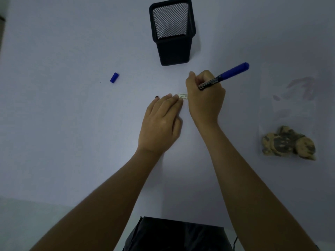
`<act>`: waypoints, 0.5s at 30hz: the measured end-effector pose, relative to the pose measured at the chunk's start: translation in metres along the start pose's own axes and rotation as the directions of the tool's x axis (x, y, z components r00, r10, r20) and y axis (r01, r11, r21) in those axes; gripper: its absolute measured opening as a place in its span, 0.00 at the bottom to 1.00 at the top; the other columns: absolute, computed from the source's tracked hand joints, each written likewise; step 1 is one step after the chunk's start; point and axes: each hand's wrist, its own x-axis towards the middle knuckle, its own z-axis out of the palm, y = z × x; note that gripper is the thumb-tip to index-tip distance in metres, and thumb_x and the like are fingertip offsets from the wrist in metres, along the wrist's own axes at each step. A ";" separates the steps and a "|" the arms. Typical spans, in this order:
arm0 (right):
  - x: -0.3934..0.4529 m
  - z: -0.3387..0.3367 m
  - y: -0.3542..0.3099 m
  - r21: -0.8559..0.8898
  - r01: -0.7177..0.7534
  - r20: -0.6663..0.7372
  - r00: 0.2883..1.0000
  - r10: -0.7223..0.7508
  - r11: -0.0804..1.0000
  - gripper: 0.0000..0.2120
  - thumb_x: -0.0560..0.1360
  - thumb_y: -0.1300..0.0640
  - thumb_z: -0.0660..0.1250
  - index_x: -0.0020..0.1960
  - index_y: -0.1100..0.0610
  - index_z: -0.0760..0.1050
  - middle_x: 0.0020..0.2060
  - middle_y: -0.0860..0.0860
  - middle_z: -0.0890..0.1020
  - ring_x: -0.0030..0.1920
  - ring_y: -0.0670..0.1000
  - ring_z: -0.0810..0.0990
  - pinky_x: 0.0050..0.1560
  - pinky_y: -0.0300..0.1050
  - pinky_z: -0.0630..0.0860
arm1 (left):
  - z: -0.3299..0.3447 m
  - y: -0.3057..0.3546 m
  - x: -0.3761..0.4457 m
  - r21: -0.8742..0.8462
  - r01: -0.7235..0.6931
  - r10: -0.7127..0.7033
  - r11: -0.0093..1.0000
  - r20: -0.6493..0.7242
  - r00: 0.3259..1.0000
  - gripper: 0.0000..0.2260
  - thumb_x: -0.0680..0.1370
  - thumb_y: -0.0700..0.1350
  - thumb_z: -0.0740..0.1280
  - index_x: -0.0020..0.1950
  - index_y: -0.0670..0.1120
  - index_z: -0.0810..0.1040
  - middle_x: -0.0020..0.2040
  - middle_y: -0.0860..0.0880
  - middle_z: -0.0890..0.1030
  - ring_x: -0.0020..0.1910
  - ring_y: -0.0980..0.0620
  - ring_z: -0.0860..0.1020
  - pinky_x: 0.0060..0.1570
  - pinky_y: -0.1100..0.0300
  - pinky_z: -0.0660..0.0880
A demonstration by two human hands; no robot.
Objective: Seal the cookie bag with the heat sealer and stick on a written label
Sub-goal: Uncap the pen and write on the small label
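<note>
Label (pixel 182 96) flat on the bench (pixel 72 124), mid-frame, pinned at its left end by the fingertips of the left hand (pixel 161 122); that grip is flat and spread, holding nothing. Right hand (pixel 204 95) grip closed around a blue marker (pixel 224 75), tip down at the label's right end. Marker cap (pixel 114 77) lies well left. Cookie bag (pixel 288 124) sits far right, cookies bunched at its near end. Black mesh pen cup (pixel 173 31) upright behind.

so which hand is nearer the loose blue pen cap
Left. The left hand lies flat on the label, to the right of the pen cap and nearer the person. The right hand, gripping the pen, sits farther right still.
</note>
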 end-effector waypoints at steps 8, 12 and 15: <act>-0.003 -0.006 0.006 0.145 0.038 0.074 0.996 -0.049 0.989 0.14 0.75 0.52 0.71 0.37 0.59 0.72 0.26 0.44 0.73 0.27 0.43 0.73 0.30 0.31 0.70 | 0.000 -0.001 0.000 0.004 0.001 -0.001 1.000 -0.005 1.000 0.16 0.77 0.41 0.62 0.64 0.40 0.76 0.62 0.43 0.79 0.65 0.46 0.74 0.69 0.47 0.67; -0.007 -0.001 0.005 0.098 0.048 0.087 0.995 -0.057 0.994 0.15 0.76 0.52 0.70 0.36 0.57 0.70 0.26 0.43 0.72 0.28 0.44 0.73 0.30 0.29 0.68 | -0.002 0.000 0.000 -0.008 0.003 -0.003 1.000 -0.001 1.000 0.16 0.77 0.41 0.62 0.64 0.40 0.77 0.62 0.43 0.79 0.64 0.46 0.75 0.67 0.47 0.69; -0.008 0.000 0.007 0.083 0.066 0.090 0.993 -0.074 0.994 0.15 0.76 0.53 0.69 0.36 0.59 0.71 0.25 0.49 0.74 0.27 0.46 0.73 0.30 0.31 0.70 | -0.002 0.000 0.000 -0.012 0.001 -0.001 1.000 -0.003 1.000 0.16 0.77 0.41 0.62 0.64 0.40 0.77 0.62 0.43 0.79 0.64 0.45 0.75 0.66 0.46 0.69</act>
